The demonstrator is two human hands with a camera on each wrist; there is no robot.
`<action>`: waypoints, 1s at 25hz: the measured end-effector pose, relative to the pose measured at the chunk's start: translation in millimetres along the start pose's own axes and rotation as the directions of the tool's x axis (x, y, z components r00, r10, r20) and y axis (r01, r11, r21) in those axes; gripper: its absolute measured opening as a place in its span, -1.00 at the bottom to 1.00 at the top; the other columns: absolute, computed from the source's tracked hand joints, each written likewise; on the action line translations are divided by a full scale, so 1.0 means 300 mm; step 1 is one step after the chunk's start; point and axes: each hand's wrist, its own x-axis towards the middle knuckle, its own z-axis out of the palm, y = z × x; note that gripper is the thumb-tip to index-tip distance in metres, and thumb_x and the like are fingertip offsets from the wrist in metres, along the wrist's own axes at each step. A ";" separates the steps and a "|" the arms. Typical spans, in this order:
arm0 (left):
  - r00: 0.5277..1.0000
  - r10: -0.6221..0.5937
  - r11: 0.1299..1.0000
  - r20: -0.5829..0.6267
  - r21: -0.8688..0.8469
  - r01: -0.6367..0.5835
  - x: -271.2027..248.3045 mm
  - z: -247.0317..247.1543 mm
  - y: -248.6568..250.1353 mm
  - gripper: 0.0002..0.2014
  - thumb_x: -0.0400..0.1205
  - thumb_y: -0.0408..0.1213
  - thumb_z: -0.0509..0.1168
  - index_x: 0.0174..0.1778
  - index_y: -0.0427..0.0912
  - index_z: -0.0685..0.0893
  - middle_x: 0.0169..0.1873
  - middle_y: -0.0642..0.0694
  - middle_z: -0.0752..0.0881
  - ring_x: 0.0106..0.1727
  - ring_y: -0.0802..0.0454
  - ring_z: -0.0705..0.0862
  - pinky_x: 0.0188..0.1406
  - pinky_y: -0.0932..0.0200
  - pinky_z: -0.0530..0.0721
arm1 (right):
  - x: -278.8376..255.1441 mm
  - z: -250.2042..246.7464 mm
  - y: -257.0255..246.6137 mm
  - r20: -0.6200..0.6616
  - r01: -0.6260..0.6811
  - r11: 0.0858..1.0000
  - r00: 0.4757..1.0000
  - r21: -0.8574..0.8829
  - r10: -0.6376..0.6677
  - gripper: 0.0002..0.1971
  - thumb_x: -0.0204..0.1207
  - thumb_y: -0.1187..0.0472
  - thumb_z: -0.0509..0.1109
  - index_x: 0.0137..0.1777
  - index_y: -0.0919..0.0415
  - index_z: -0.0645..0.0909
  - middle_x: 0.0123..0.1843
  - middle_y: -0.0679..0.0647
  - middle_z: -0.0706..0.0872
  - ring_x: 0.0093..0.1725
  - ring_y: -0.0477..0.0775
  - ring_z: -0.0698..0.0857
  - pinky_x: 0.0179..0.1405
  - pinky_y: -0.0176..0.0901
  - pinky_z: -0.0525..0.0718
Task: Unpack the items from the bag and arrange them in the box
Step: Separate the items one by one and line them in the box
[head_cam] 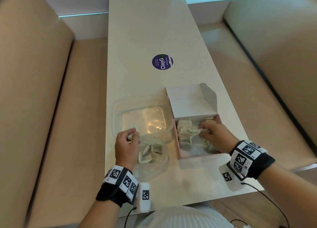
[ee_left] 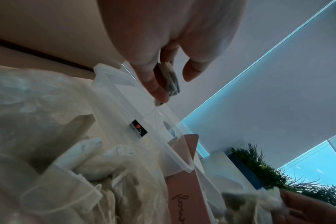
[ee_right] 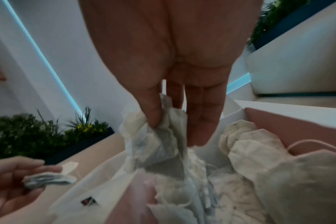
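Note:
A pink box (head_cam: 177, 142) with a white raised lid (head_cam: 188, 104) stands on the table's right and holds several tea bags (head_cam: 186, 130). My right hand (head_cam: 203, 130) is inside it, thumb and fingers pinching a crumpled bunch of tea bags (ee_right: 159, 151). A clear plastic bag (head_cam: 151, 171) lies to the left of the box, with more tea bags (head_cam: 149, 154) inside. Just above it my left hand (head_cam: 131, 136) pinches a small stack of tea bags (ee_left: 171, 80); a thread hangs from them.
A clear plastic container (head_cam: 113, 118) stands behind the bag, touching the box's left side. Farther back a round purple sticker (head_cam: 162, 62) lies flat on the white table (head_cam: 145, 30). Beige benches (head_cam: 34, 90) flank both long sides. Cables (head_cam: 267, 198) trail off the near edge.

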 end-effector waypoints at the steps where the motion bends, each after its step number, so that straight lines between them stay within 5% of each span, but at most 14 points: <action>1: 1.000 -0.009 1.000 0.003 0.009 0.009 0.001 -0.006 -0.008 -0.86 0.66 -0.26 0.27 0.10 -0.12 0.66 0.16 -0.12 0.64 -0.15 0.02 0.77 -0.24 0.35 0.57 | -0.009 0.010 0.001 0.101 0.002 0.997 0.995 -0.071 0.005 -0.93 0.54 0.20 0.35 -0.07 0.02 0.63 -0.14 -0.01 0.67 0.06 0.14 0.58 0.06 -0.02 0.59; 5: 0.999 -0.005 0.999 0.054 0.047 0.002 -0.012 -0.008 -0.026 -0.87 0.66 -0.25 0.27 0.10 -0.04 0.64 0.15 -0.05 0.60 -0.05 -0.05 0.75 -0.06 0.21 0.64 | -0.039 0.037 -0.033 0.230 0.068 0.977 0.973 -0.200 -0.021 -0.88 0.61 0.16 0.23 0.06 0.13 0.55 -0.15 0.08 0.67 -0.18 0.09 0.59 -0.22 -0.15 0.48; 9: 0.996 -0.008 0.996 0.089 0.094 0.000 -0.026 -0.008 -0.044 -0.86 0.64 -0.24 0.28 0.09 0.01 0.64 0.10 0.01 0.58 0.01 -0.09 0.73 0.12 0.04 0.68 | -0.018 0.023 -0.055 0.242 0.117 0.977 0.968 -0.178 -0.071 -0.88 0.64 0.18 0.20 0.08 0.18 0.51 -0.10 0.12 0.70 -0.14 0.09 0.62 -0.16 -0.14 0.52; 12: 0.995 -0.021 0.994 0.098 0.109 0.010 -0.024 -0.011 -0.054 -0.84 0.63 -0.24 0.28 0.10 0.01 0.65 0.08 0.06 0.56 -0.02 -0.10 0.72 0.15 -0.06 0.69 | 0.046 0.069 -0.050 0.339 0.085 0.962 0.941 -0.260 0.009 -0.83 0.62 0.23 0.20 0.12 0.26 0.53 -0.01 0.21 0.72 -0.04 0.18 0.67 -0.11 -0.15 0.51; 15: 0.993 -0.013 0.993 0.120 0.121 -0.001 -0.030 -0.010 -0.047 -0.84 0.63 -0.26 0.29 0.11 0.00 0.65 0.06 0.10 0.56 -0.04 -0.07 0.70 0.14 -0.04 0.70 | 0.097 0.139 -0.048 0.399 0.057 0.921 0.910 -0.385 0.111 -0.77 0.60 0.21 0.19 0.18 0.24 0.55 0.08 0.25 0.72 0.06 0.25 0.66 -0.01 -0.12 0.55; 17: 0.992 0.000 0.993 0.130 0.121 -0.016 -0.031 -0.013 -0.043 -0.81 0.63 -0.27 0.29 0.14 -0.06 0.67 0.06 0.10 0.56 -0.03 -0.04 0.68 0.14 0.00 0.69 | 0.108 0.160 -0.050 0.336 0.039 0.924 0.937 -0.380 0.098 -0.78 0.60 0.21 0.18 0.16 0.23 0.56 0.07 0.26 0.72 0.05 0.27 0.67 0.06 -0.02 0.60; 21: 0.991 0.006 0.990 0.130 0.136 -0.024 -0.032 -0.029 -0.053 -0.77 0.64 -0.28 0.29 0.20 -0.13 0.68 0.05 0.10 0.56 -0.03 -0.01 0.66 0.12 0.09 0.67 | 0.095 0.165 -0.046 0.174 0.001 0.960 0.984 -0.278 0.049 -0.84 0.58 0.24 0.21 0.05 0.26 0.56 -0.07 0.24 0.74 -0.08 0.25 0.68 -0.13 -0.12 0.55; 25: 0.981 0.014 0.989 0.195 0.142 -0.042 -0.030 -0.032 -0.075 -0.81 0.62 -0.30 0.31 0.12 -0.08 0.72 0.03 0.12 0.62 -0.03 -0.01 0.68 0.12 0.07 0.68 | 0.079 0.176 -0.019 0.340 0.017 0.952 0.936 -0.304 0.092 -0.79 0.46 0.23 0.32 0.08 0.17 0.66 0.00 0.18 0.73 -0.01 0.18 0.65 -0.05 -0.15 0.57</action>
